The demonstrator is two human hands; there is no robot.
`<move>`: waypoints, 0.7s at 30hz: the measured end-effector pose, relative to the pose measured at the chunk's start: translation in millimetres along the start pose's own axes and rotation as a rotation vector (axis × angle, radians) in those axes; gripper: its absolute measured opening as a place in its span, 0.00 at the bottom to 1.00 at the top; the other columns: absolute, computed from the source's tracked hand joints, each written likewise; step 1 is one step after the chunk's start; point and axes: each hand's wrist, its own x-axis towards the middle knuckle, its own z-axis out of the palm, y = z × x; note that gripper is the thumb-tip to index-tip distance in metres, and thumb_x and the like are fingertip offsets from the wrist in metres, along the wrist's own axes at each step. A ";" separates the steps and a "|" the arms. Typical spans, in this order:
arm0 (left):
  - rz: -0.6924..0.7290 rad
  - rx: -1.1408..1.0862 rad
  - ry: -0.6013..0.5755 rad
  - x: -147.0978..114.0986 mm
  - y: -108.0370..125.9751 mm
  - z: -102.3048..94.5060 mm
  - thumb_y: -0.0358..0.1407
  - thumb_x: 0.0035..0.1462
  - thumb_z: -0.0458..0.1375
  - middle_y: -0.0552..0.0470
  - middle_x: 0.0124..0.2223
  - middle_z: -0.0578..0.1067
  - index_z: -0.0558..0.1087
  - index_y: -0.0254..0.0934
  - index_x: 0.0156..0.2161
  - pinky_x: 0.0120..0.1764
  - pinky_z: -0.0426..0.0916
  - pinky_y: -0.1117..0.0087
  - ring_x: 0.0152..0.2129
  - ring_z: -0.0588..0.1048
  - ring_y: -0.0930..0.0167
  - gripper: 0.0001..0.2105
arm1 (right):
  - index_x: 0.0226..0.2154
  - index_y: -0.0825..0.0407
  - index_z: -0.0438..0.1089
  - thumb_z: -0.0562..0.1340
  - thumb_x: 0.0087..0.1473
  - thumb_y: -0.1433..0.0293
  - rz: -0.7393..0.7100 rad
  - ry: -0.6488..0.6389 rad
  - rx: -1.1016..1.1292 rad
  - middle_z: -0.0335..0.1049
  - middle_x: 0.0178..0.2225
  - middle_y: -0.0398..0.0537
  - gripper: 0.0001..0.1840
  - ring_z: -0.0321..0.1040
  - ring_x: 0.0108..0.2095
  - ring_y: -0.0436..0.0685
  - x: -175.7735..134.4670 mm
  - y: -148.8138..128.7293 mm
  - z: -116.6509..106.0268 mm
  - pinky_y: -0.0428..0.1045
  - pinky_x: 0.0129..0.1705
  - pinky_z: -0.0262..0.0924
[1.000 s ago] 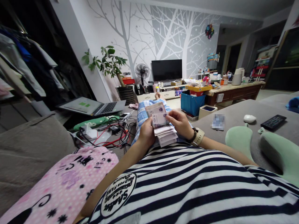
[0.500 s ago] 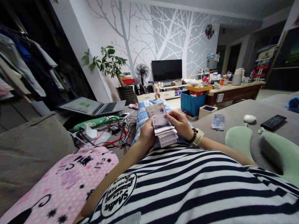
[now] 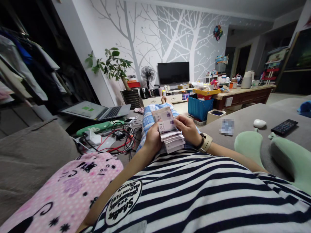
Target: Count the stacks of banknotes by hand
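Observation:
I lie back on a grey sofa in a striped shirt, with a stack of purple banknotes (image 3: 167, 127) held over my lap. My left hand (image 3: 152, 138) grips the stack from the left and below. My right hand (image 3: 187, 128), with a watch on its wrist, pinches the top note at its right edge. The upper notes stand bent upward, and the lower ones fan out flat toward my belly. My legs in blue checked trousers (image 3: 148, 118) stretch out behind the notes.
A pink cat-print blanket (image 3: 70, 184) lies at my left. Beyond it are tangled cables (image 3: 116, 139) and an open laptop (image 3: 97, 110). On the sofa at right rest green cushions (image 3: 269, 150), a white mouse (image 3: 259, 123) and a remote (image 3: 284, 127). A blue bin (image 3: 200, 106) stands ahead.
My right hand's fingers have shifted slightly on the top note, folding it down a little. The stack and my left hand stay in place.

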 end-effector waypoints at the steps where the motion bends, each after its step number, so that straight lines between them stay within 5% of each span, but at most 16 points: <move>1: -0.022 -0.008 -0.001 -0.2 0.0 3.1 0.35 0.67 0.77 0.42 0.50 0.96 0.92 0.40 0.57 0.64 0.89 0.53 0.56 0.95 0.48 0.15 | 0.30 0.43 0.67 0.75 0.63 0.23 -0.003 -0.004 -0.005 0.57 0.25 0.37 0.43 0.54 0.31 0.55 0.0 0.0 -0.3 0.55 0.37 0.56; 10: -0.010 -0.080 0.056 -0.1 -1.2 12.0 0.33 0.66 0.77 0.38 0.52 0.96 0.91 0.32 0.62 0.66 0.91 0.46 0.56 0.96 0.45 0.20 | 0.30 0.43 0.73 0.67 0.68 0.19 0.003 -0.017 -0.024 0.70 0.26 0.44 0.46 0.59 0.29 0.57 -1.4 2.0 -0.5 0.55 0.36 0.60; 16: 0.022 0.007 0.047 1.1 0.1 1.4 0.26 0.59 0.77 0.41 0.50 0.96 0.93 0.35 0.60 0.65 0.91 0.50 0.58 0.96 0.45 0.23 | 0.28 0.43 0.68 0.76 0.59 0.20 0.037 0.117 -0.070 0.68 0.24 0.41 0.46 0.61 0.29 0.56 7.0 11.5 -2.6 0.54 0.37 0.62; 21: 0.039 0.021 0.045 0.6 0.1 -0.9 0.22 0.53 0.76 0.43 0.48 0.96 0.92 0.35 0.60 0.65 0.92 0.49 0.55 0.97 0.46 0.27 | 0.26 0.43 0.67 0.80 0.58 0.25 0.106 0.103 -0.122 0.68 0.24 0.40 0.45 0.61 0.30 0.55 10.4 17.6 -5.1 0.53 0.35 0.58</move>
